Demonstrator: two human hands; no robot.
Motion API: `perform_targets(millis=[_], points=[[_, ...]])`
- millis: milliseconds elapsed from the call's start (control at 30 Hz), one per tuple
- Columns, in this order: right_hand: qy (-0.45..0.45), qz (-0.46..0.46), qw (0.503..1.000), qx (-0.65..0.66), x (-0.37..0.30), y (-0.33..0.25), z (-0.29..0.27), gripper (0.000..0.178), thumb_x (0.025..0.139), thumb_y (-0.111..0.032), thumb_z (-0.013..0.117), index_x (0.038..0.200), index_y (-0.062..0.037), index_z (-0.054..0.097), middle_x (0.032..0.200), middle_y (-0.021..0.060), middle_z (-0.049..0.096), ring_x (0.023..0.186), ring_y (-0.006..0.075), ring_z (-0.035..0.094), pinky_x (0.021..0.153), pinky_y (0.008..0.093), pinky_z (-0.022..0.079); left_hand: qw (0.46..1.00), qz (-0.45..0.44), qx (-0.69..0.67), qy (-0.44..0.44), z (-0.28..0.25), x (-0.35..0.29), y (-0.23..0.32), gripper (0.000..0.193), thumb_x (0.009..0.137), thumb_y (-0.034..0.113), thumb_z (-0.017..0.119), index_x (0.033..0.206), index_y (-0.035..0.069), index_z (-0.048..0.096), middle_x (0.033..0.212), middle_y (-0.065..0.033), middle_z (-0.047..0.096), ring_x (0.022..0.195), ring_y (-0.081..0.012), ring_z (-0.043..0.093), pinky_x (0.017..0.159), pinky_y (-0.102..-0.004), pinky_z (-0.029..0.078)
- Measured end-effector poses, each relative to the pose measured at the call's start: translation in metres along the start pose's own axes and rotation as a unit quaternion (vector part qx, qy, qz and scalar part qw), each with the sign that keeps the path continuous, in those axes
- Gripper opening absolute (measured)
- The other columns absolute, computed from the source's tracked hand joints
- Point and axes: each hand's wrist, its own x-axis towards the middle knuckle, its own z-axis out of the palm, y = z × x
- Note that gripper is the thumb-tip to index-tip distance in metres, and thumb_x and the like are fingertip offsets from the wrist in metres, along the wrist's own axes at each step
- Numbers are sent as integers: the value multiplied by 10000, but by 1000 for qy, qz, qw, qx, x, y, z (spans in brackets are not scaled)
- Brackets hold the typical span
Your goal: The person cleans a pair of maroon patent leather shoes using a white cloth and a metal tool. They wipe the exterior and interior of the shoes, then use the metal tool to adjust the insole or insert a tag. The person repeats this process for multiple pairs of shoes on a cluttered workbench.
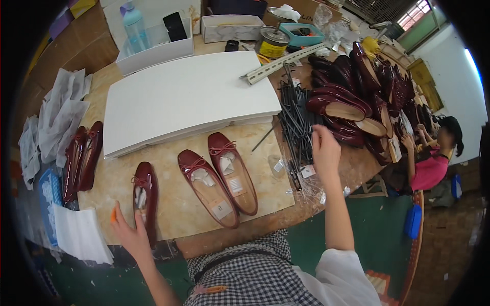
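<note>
My left hand [131, 234] is beside a single burgundy patent ballet flat [146, 176]. Its fingers are spread, one with an orange cover on its tip, and the thumb overlaps the shoe's heel end. White paper fills that shoe's toe. To its right lies a pair of matching flats [201, 188], with bows, paper in the toes and tags on the insoles. My right hand [326, 153] is over the right side of the table, at a heap of thin black sticks [296, 117]. Its fingertips are pinched together; what they hold is too small to make out.
A big white board or stack of sheets [189, 97] covers the table's middle. More burgundy flats [84, 158] stand at left, beside white tissue [81, 232] and a blue basket [49, 199]. A large shoe pile [352, 102] lies right. Another person [431, 163] sits beyond it.
</note>
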Motion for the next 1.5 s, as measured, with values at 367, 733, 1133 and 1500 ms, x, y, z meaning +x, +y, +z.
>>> perform_targets(millis=[367,733,1133,1500], points=[[-202,146,967,-47,19,28,-5,352,905,-315,571,726,-32,678,606,116,652,653,329,662,654,431,512,624,-283,-620,-382,53,-28,92,513,928,299,455,1336,-11,457,975,-135,654,809,-217,650,703,-336,537],[-359,90,866,336,-88,-145,-87,193,845,-95,677,1020,-17,699,548,64,594,461,117,583,461,262,441,479,-365,-725,-335,43,-9,96,737,939,614,332,1316,-5,470,1177,-181,622,971,-283,654,813,-394,556],[-461,48,793,396,-76,-209,-23,350,931,-89,578,1275,-27,583,528,-29,380,482,31,397,472,216,330,537,-255,-751,-289,44,-34,94,663,958,527,432,1354,-2,384,1226,-139,556,1101,-201,566,926,-335,467],[-427,-55,821,374,-76,-230,-29,301,959,-130,524,1224,-3,585,610,141,538,521,251,543,492,337,417,541,-257,-756,-263,16,-23,102,905,908,738,145,1350,-5,414,1292,-155,551,1173,-261,556,961,-391,479]])
